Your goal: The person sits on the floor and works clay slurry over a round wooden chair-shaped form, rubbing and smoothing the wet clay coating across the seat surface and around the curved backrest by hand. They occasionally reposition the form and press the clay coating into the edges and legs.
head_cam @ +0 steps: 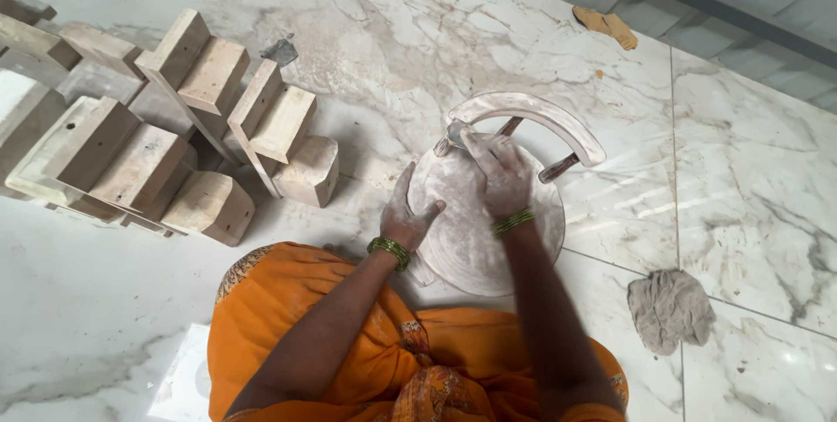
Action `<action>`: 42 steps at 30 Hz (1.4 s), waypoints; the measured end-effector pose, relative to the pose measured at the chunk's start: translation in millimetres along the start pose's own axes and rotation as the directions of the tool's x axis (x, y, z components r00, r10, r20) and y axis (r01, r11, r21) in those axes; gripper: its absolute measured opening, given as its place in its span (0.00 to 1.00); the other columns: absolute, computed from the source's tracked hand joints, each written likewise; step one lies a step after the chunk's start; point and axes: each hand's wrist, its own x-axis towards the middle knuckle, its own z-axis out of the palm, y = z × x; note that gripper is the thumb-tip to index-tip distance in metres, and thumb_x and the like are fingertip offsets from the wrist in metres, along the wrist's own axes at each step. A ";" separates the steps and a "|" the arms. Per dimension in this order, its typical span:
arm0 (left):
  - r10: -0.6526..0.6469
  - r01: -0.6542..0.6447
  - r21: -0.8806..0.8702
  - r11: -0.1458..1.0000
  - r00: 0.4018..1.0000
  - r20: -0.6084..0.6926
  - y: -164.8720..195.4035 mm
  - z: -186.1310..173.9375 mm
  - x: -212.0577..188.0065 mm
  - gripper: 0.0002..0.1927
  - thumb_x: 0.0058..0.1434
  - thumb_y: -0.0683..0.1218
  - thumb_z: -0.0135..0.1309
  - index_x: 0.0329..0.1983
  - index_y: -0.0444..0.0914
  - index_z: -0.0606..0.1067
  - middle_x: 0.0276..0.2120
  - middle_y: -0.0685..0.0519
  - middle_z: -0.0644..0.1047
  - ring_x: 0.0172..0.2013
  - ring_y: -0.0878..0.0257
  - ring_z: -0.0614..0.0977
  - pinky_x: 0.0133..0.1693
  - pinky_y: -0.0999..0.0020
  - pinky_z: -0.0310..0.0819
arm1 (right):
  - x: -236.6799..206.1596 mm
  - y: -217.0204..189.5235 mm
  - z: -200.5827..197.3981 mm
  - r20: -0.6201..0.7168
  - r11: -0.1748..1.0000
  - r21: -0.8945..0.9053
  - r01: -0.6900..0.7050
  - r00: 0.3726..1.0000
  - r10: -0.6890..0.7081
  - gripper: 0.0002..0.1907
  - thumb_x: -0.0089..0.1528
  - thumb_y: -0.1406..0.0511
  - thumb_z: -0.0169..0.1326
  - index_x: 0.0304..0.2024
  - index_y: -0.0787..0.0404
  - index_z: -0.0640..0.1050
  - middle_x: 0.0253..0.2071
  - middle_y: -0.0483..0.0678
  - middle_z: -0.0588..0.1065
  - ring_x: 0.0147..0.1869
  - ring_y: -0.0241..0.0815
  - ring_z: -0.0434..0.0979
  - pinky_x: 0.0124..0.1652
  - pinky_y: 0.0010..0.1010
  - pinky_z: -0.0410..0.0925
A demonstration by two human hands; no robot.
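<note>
The left hand is gripping the left edge of a round, dust-coated chair seat lying on the marble floor before the person's orange-draped knees — fingers curled around its rim. The right hand is pressing a small pale pad near the seat's curved backrest, fingers clenched on it. A grey rag is lying to the right; wooden blocks are sitting stacked well to the left.

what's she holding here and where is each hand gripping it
A round wooden seat. The left hand clasps its left rim; the right hand presses a small tool near the curved backrest.
</note>
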 end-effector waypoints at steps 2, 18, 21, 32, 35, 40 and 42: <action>-0.032 0.032 0.026 0.999 0.999 -0.006 -2.7 0.9 -1.7 0.50 0.51 0.54 0.69 0.74 0.40 0.58 0.65 0.39 0.71 0.65 0.48 0.74 0.62 0.58 0.68 | 7.8 16.0 -19.7 0.083 0.921 -0.344 0.184 0.983 -0.165 0.15 0.70 0.62 0.53 0.57 0.55 0.82 0.47 0.47 0.76 0.49 0.45 0.75 0.48 0.43 0.70; 0.094 -0.094 0.044 0.995 0.995 0.015 -16.1 3.2 -13.4 0.48 0.55 0.50 0.69 0.74 0.35 0.59 0.68 0.36 0.69 0.67 0.48 0.72 0.66 0.58 0.66 | -132.8 49.1 -131.6 -0.180 0.673 -0.081 -0.736 0.675 0.716 0.09 0.71 0.67 0.59 0.35 0.61 0.79 0.34 0.43 0.69 0.35 0.35 0.64 0.32 0.29 0.61; 0.080 -0.082 0.095 0.992 0.996 0.027 -0.5 3.0 -14.9 0.50 0.54 0.51 0.70 0.74 0.34 0.57 0.67 0.36 0.69 0.66 0.50 0.72 0.64 0.60 0.67 | -175.2 53.9 -83.9 -0.244 0.622 0.197 -0.758 0.576 0.780 0.05 0.68 0.68 0.59 0.40 0.65 0.79 0.34 0.42 0.75 0.35 0.32 0.70 0.35 0.26 0.67; 0.304 -0.376 0.621 0.688 0.926 0.223 36.9 60.2 -28.4 0.46 0.65 0.65 0.54 0.80 0.45 0.52 0.76 0.41 0.58 0.74 0.46 0.61 0.72 0.46 0.49 | -228.5 72.7 -29.8 -0.094 0.152 0.883 -0.444 0.151 0.984 0.14 0.69 0.65 0.55 0.53 0.67 0.73 0.48 0.47 0.74 0.47 0.37 0.73 0.46 0.28 0.71; 0.410 -0.534 0.388 0.751 0.838 0.360 40.6 111.8 -18.8 0.48 0.64 0.59 0.58 0.81 0.39 0.50 0.76 0.38 0.58 0.74 0.41 0.61 0.74 0.50 0.51 | -230.0 69.2 -33.8 -0.228 0.283 0.826 -0.488 0.171 0.959 0.20 0.64 0.73 0.52 0.59 0.66 0.72 0.51 0.49 0.72 0.50 0.38 0.72 0.47 0.30 0.70; 0.379 -0.427 0.126 0.895 0.880 0.287 62.2 211.7 14.7 0.55 0.52 0.49 0.68 0.75 0.31 0.49 0.67 0.36 0.64 0.65 0.45 0.70 0.65 0.57 0.64 | -216.0 46.9 -42.5 0.165 -0.161 0.982 -0.096 0.041 0.985 0.18 0.68 0.63 0.48 0.59 0.62 0.69 0.55 0.50 0.75 0.56 0.41 0.76 0.54 0.34 0.73; 0.219 -0.225 -0.013 0.974 0.932 0.287 67.8 240.5 20.5 0.53 0.50 0.46 0.69 0.72 0.31 0.51 0.63 0.39 0.67 0.59 0.49 0.73 0.58 0.60 0.71 | -211.6 42.8 -46.5 0.141 -0.133 0.982 -0.131 0.051 0.989 0.18 0.69 0.65 0.49 0.60 0.65 0.70 0.54 0.52 0.75 0.55 0.43 0.76 0.54 0.35 0.72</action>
